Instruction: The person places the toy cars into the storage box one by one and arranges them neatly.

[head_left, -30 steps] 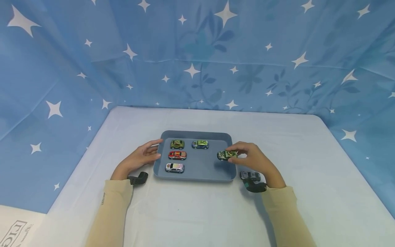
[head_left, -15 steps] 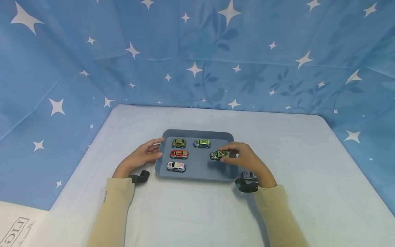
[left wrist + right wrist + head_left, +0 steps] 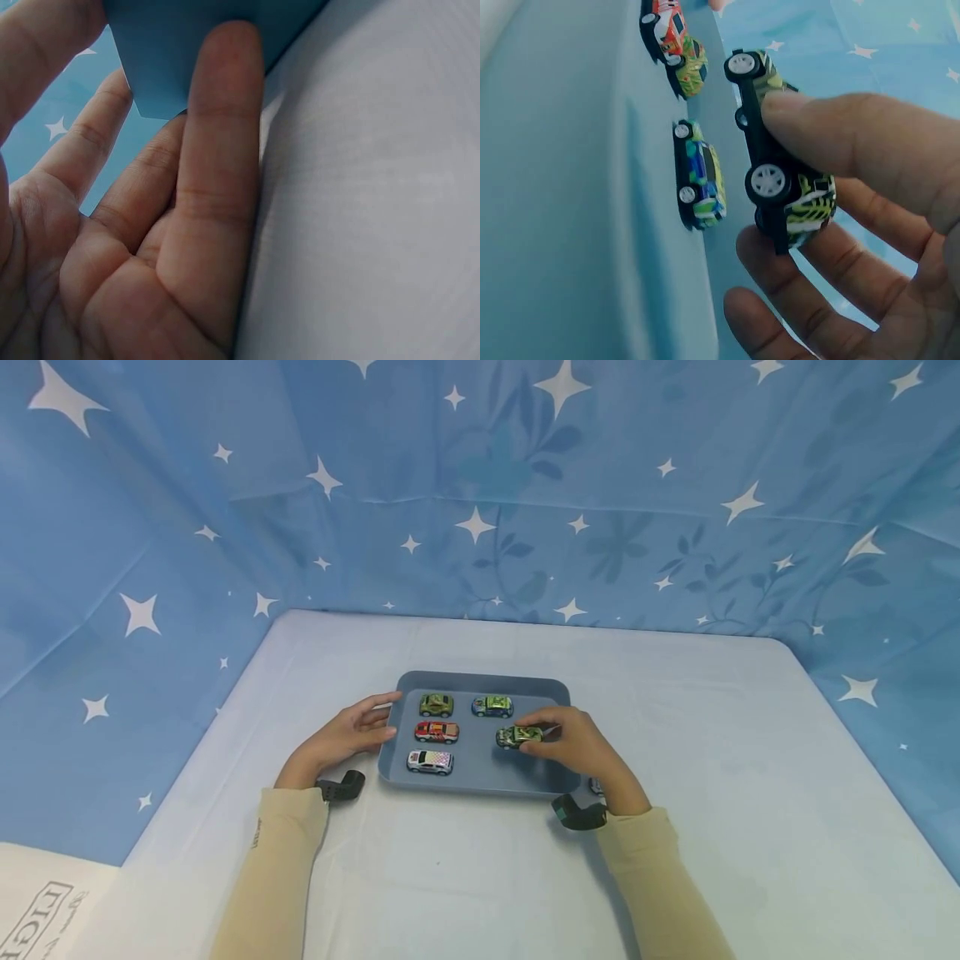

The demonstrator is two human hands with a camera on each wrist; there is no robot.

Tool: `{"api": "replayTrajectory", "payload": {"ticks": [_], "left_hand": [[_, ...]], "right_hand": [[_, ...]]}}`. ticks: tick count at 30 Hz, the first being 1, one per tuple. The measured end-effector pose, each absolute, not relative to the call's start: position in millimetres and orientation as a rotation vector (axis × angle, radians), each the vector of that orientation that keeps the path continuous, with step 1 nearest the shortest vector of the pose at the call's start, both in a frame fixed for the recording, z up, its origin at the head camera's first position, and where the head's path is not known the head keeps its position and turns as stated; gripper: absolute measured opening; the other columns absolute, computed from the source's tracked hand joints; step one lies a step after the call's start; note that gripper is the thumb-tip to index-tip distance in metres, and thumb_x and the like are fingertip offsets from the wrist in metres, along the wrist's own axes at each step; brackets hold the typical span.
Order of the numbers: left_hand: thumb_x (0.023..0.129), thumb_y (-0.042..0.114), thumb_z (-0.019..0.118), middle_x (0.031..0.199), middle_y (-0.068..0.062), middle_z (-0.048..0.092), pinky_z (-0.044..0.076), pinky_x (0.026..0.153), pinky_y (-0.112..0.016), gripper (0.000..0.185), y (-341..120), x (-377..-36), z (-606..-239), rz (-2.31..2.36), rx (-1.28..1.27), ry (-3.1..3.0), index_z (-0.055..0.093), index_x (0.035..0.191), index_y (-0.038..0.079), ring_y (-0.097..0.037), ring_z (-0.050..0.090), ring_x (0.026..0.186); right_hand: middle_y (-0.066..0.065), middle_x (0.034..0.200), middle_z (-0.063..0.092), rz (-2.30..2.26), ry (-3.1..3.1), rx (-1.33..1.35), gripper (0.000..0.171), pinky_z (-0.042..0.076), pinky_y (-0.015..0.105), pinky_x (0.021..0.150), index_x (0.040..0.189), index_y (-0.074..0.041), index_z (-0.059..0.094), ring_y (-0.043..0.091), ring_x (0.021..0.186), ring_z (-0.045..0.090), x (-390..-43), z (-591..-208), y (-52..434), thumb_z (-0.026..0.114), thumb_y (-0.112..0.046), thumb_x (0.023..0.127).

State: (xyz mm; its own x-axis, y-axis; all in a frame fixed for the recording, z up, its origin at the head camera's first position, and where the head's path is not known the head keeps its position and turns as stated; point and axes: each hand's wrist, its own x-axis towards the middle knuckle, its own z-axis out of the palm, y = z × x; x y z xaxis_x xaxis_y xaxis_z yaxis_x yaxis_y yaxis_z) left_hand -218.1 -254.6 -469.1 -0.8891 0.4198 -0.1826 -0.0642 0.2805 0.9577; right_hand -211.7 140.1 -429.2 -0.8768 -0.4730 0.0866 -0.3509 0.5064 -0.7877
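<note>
Right hand pinches a green camouflage car clear above the blue tray; left hand, fingers straight, steadies the tray's left rim.

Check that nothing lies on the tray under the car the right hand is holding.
Nothing visible does. The right hand pinches the green camouflage car over bare tray floor; the blue-green car sits behind it, the red car to its left.

The right hand has carried the green camouflage toy car from the tray's three o'clock edge toward nine o'clock, now just below the blue-green car. The grey car on the worktop is nearly hidden behind the wrist.
</note>
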Motion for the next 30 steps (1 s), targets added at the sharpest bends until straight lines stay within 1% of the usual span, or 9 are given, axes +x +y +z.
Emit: {"api": "replayTrajectory", "payload": {"ticks": [14,21,30], "left_hand": [[0.109,0.012,0.063,0.166,-0.033,0.039,0.045,0.117,-0.058,0.073,-254,-219,-468,1.647,0.324,2.145,0.026,0.171,0.003,-0.049,0.046,0.150],[0.108,0.013,0.065,0.167,-0.032,0.039,0.044,0.118,-0.058,0.074,-254,-219,-468,1.652,0.308,2.144,0.026,0.171,0.003,-0.048,0.045,0.151],[0.108,0.013,0.065,0.167,-0.032,0.039,0.044,0.118,-0.058,0.074,-254,-219,-468,1.658,0.299,2.146,0.027,0.171,0.004,-0.048,0.045,0.151]], "right_hand": [[0.021,0.127,0.075,-1.248,2.687,-0.598,0.031,0.059,0.053,0.100,0.122,0.001,0.080,0.040,0.118,0.070,-207,-433,113,0.084,-0.001,0.092],[0.021,0.132,0.074,-1.209,2.729,-0.487,0.031,0.057,0.057,0.100,0.122,-0.002,0.081,0.042,0.117,0.072,-207,-437,102,0.085,-0.003,0.092],[0.019,0.131,0.075,-1.223,2.761,-0.416,0.030,0.057,0.055,0.097,0.122,-0.002,0.081,0.038,0.114,0.071,-211,-441,92,0.085,-0.003,0.092]]}}
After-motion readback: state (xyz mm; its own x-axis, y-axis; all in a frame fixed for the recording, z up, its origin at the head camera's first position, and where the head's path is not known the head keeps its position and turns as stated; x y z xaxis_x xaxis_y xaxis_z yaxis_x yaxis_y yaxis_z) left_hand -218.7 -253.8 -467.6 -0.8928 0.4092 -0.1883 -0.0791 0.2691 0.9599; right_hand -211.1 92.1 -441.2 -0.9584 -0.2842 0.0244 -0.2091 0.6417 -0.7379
